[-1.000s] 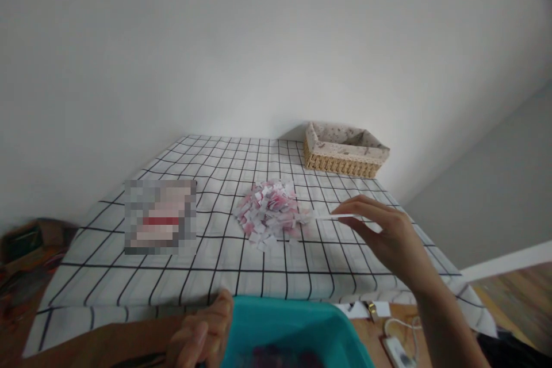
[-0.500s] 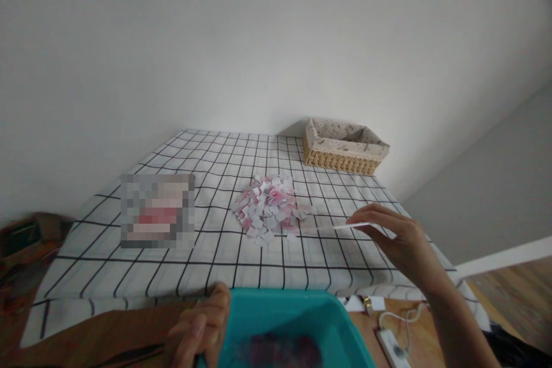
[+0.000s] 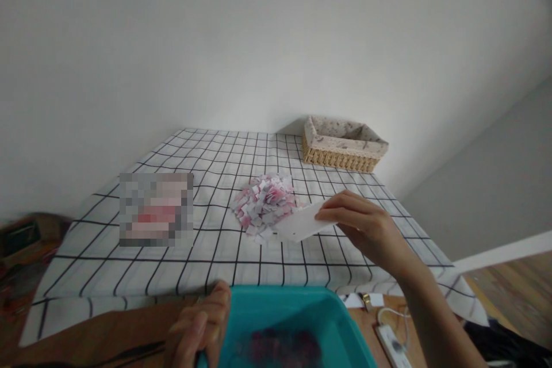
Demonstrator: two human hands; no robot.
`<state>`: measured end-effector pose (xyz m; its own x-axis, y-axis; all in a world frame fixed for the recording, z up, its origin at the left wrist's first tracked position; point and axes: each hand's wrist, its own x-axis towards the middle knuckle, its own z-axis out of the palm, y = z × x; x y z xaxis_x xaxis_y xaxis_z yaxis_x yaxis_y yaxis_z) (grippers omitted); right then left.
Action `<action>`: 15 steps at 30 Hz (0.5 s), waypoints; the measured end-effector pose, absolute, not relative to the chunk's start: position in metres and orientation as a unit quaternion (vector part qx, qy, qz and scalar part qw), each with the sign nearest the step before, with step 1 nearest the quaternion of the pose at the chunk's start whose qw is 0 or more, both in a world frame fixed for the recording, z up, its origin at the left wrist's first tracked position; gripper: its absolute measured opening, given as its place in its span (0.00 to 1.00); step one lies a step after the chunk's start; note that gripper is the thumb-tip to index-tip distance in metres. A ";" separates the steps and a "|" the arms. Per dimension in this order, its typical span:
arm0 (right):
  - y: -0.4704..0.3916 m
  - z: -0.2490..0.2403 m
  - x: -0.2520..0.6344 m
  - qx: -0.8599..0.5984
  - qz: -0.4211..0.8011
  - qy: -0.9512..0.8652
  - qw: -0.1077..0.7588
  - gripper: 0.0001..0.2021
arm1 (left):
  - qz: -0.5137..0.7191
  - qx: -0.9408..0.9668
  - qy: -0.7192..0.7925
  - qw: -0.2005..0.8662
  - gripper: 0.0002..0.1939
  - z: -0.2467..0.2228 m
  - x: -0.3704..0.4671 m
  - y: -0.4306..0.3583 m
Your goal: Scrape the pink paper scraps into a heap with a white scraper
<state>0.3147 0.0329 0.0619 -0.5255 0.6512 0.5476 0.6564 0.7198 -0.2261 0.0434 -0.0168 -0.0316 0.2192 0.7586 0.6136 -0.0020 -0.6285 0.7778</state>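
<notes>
Between the thumb and fingers of my right hand point(image 3: 360, 218) is a thin white card point(image 3: 308, 223), tilted so its broad face shows. Its far edge meets the right side of a pile of small white and pink paper pieces point(image 3: 265, 201) on the checked tablecloth point(image 3: 207, 253). Low in the picture, my left hand point(image 3: 200, 325) is wrapped round the left rim of a teal plastic basin point(image 3: 284, 293) held against the table's front edge. Dark reddish blurred things lie at the bottom of the basin; I cannot make out what they are.
A woven basket with a cloth lining point(image 3: 345, 146) stands at the back right by the wall. A blurred-out flat item point(image 3: 156, 210) lies on the left. Below the table on the right are a white power strip point(image 3: 393, 345) and a cable.
My right hand has moved left toward the pile. The card has turned from edge-on to showing its face, now against the paper pieces. My left hand and the basin stay nearly in place.
</notes>
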 end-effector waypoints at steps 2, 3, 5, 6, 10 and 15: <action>0.028 0.065 0.318 -0.381 -0.006 -0.865 0.325 0.10 | 0.562 0.706 0.266 0.338 0.32 -0.029 0.045 -0.016; 0.024 0.066 0.320 -0.387 -0.007 -0.862 0.327 0.10 | 0.564 0.705 0.263 0.338 0.32 -0.028 0.047 -0.016; 0.016 0.066 0.328 -0.409 -0.008 -0.853 0.324 0.11 | 0.571 0.699 0.263 0.340 0.32 -0.027 0.049 -0.016; 0.012 0.065 0.332 -0.428 -0.005 -0.845 0.320 0.10 | 0.577 0.693 0.266 0.341 0.32 -0.027 0.050 -0.016; 0.004 0.055 0.345 -0.534 -0.011 -0.792 0.295 0.06 | 0.582 0.687 0.271 0.340 0.31 -0.029 0.050 -0.017; 0.001 0.041 0.346 -0.578 -0.043 -0.760 0.293 0.05 | 0.563 0.707 0.278 0.326 0.31 -0.031 0.049 -0.018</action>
